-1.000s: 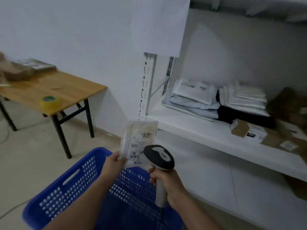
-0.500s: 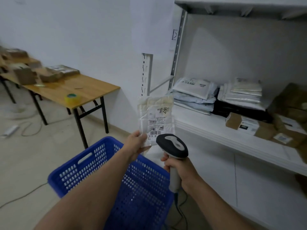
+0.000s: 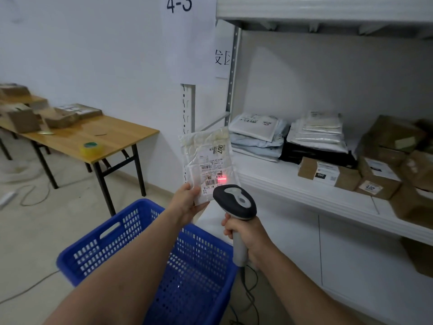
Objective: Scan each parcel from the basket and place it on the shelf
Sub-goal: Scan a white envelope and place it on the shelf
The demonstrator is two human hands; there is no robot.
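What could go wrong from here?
The red scan light seems to fall beside the barcode on the parcel, so the scanner may misread. The left hand pinches only its lower corner, so it could sag or slip. The shelf is crowded; a parcel set at its front edge might slide off.

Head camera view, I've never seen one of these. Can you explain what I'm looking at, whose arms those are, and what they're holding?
There is no machine here. The camera sits on a person's head and looks forward and down, so the two bare arms are the wearer's own. The left hand holds up a pale parcel by its lower corner. The right hand grips a handheld scanner, whose red light falls on the parcel's label. Below them is a blue basket. To the right, a white shelf carries soft bags and cardboard boxes. On the left, a wooden table bears a tape roll.
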